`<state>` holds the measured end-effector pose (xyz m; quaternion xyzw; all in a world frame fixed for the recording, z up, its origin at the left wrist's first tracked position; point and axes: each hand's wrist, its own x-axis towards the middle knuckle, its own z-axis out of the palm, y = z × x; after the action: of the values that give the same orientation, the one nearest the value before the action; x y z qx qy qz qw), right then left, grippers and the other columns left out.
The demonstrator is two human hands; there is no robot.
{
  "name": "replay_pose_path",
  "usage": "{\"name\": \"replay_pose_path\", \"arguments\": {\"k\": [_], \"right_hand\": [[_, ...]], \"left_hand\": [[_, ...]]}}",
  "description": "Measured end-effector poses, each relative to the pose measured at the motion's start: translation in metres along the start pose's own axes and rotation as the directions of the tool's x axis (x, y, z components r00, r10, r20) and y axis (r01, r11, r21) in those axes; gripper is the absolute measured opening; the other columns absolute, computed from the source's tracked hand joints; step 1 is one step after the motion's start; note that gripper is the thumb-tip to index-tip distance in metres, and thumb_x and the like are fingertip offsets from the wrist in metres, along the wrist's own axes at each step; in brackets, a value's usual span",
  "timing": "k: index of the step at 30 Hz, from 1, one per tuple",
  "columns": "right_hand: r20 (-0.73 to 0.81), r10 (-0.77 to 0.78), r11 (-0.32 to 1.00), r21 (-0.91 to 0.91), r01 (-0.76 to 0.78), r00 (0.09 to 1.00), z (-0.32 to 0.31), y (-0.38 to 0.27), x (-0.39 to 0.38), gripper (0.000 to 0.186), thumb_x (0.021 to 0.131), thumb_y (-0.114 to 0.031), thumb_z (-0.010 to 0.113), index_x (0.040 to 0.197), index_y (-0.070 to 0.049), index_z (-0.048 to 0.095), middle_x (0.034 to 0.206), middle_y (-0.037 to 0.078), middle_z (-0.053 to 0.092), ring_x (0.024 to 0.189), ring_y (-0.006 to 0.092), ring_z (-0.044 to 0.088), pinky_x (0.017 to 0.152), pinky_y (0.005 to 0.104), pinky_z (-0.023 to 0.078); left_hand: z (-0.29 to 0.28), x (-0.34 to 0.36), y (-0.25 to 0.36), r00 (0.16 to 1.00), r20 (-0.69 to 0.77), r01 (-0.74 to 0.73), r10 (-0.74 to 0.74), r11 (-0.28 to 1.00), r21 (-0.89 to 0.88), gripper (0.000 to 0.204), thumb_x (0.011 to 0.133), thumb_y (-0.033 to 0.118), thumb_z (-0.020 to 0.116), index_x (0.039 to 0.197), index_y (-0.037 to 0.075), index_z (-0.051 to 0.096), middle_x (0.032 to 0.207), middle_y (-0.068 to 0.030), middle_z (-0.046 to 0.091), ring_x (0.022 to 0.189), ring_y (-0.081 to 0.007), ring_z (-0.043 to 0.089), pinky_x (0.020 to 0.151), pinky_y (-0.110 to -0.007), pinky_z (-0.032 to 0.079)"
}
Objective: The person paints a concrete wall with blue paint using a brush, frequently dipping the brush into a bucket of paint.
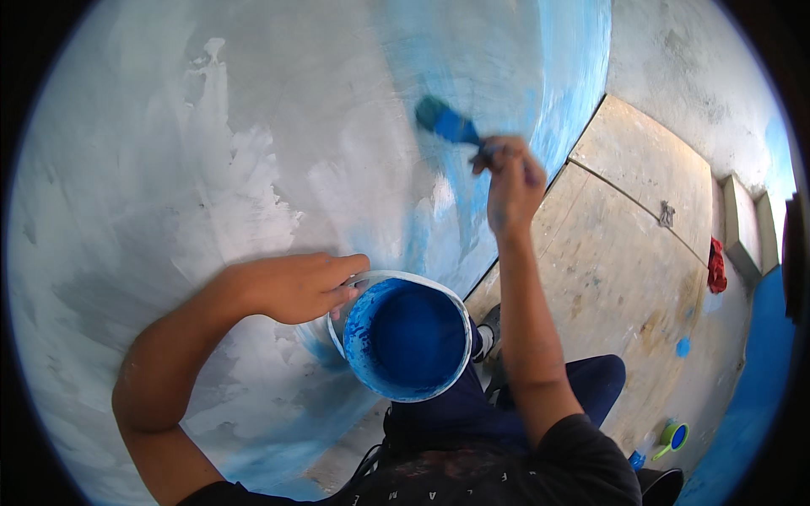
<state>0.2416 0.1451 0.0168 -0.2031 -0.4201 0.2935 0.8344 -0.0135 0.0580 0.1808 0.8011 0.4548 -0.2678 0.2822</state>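
My right hand (512, 181) is closed round the handle of a paintbrush (451, 126) whose blue-stained bristles point up and left, at the grey wall (337, 101). Whether the bristles touch the wall I cannot tell; the brush is slightly blurred. A white bucket (353, 331) of blue paint (418, 333) hangs in front of my body, over my lap. My left hand (316, 287) grips the bucket at its left rim, with some fingertips hidden behind the edge. Streaks of light blue paint run down the wall near the brush.
Stained boards (629, 219) cover the floor to the right. A red cloth (716, 266) lies at their far edge, near pale blocks (742, 223). At lower right is a green-rimmed container (675, 436) with blue inside. A blue-painted wall (747, 379) stands on the right.
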Motion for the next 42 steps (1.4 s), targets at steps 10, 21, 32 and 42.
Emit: {"name": "replay_pose_path", "arguments": {"k": [10, 21, 32, 42], "right_hand": [[-0.165, 0.501, 0.727, -0.453, -0.516, 0.85, -0.126, 0.072, -0.118, 0.019, 0.096, -0.002, 0.057, 0.096, 0.007, 0.073, 0.085, 0.013, 0.073, 0.068, 0.0181, 0.07, 0.057, 0.0285, 0.053], [0.029, 0.069, 0.998, 0.008, -0.07, 0.997, 0.03, -0.047, 0.001, 0.021, 0.096, 0.0, 0.052, 0.095, 0.009, 0.072, 0.092, 0.016, 0.071, 0.072, 0.0199, 0.066, 0.068, 0.0305, 0.053], [-0.216, 0.52, 0.748, -0.353, -0.562, 0.827, -0.135, 0.09, -0.145, 0.026, 0.097, -0.008, 0.057, 0.085, 0.009, 0.072, 0.078, 0.014, 0.071, 0.068, 0.0199, 0.067, 0.065, 0.0332, 0.053], [-0.082, 0.159, 0.982, -0.088, -0.166, 0.984, -0.015, -0.006, -0.027, 0.017, 0.098, -0.009, 0.067, 0.098, 0.007, 0.073, 0.09, 0.008, 0.071, 0.082, 0.0141, 0.065, 0.077, 0.0279, 0.051]], "left_hand": [[-0.002, 0.003, -0.002, 1.0, 0.004, -0.013, 0.013, 1.0, -0.004, 0.023, 0.112, 0.025, 0.042, 0.123, 0.009, 0.054, 0.097, -0.0132, 0.074, 0.097, -0.0288, 0.072, 0.089, -0.046, 0.051], [0.003, 0.002, -0.012, 0.999, 0.008, -0.033, 0.033, 0.999, -0.01, 0.026, 0.113, 0.027, 0.04, 0.124, 0.008, 0.054, 0.098, -0.0149, 0.074, 0.097, -0.0295, 0.073, 0.086, -0.046, 0.053], [0.001, 0.003, -0.009, 0.999, -0.007, -0.047, 0.047, 0.999, -0.003, 0.026, 0.113, 0.027, 0.039, 0.124, 0.007, 0.053, 0.1, -0.0178, 0.075, 0.097, -0.0312, 0.073, 0.085, -0.047, 0.053], [0.0, 0.005, -0.004, 1.0, 0.006, -0.01, 0.01, 1.0, -0.019, 0.022, 0.109, 0.021, 0.046, 0.12, 0.004, 0.053, 0.093, -0.015, 0.074, 0.09, -0.0294, 0.07, 0.085, -0.043, 0.051]]}}
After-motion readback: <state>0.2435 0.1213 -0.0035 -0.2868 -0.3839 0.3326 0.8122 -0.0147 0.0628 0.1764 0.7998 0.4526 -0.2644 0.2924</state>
